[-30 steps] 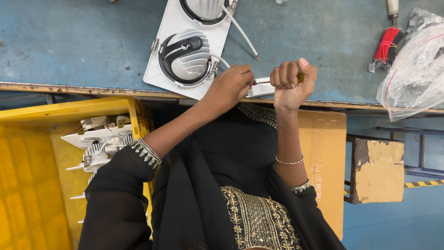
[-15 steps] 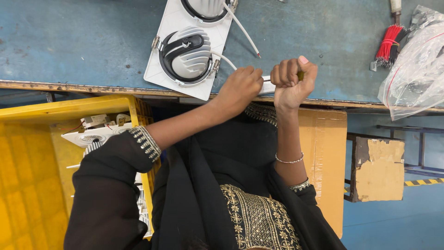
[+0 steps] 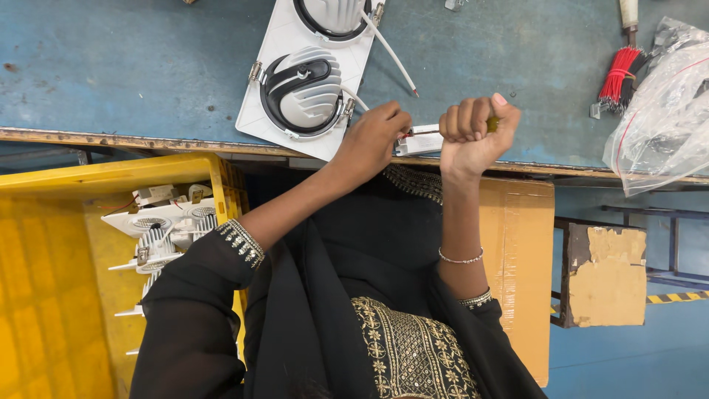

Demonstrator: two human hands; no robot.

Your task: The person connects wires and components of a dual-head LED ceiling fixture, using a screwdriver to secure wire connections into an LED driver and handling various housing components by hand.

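Observation:
My left hand (image 3: 373, 140) pinches a small white connector block (image 3: 419, 140) at the front edge of the blue workbench (image 3: 125, 66). My right hand (image 3: 473, 129) is a closed fist around a yellow-handled tool (image 3: 492, 124), its tip pressed toward the block. A white double downlight fixture (image 3: 295, 96) with round finned heads lies just beyond my left hand. Thin white wires (image 3: 391, 55) run from the fixture toward the block.
A yellow crate (image 3: 66, 258) at my left holds several more white light fixtures (image 3: 159, 229). A bundle of red wires (image 3: 619, 74) and a clear plastic bag (image 3: 665, 111) lie at the right of the bench. Cardboard boxes (image 3: 602, 273) stand below.
My left arm has shifted slightly right and the sleeve has come lower into view. Both hands stay together at the connector block.

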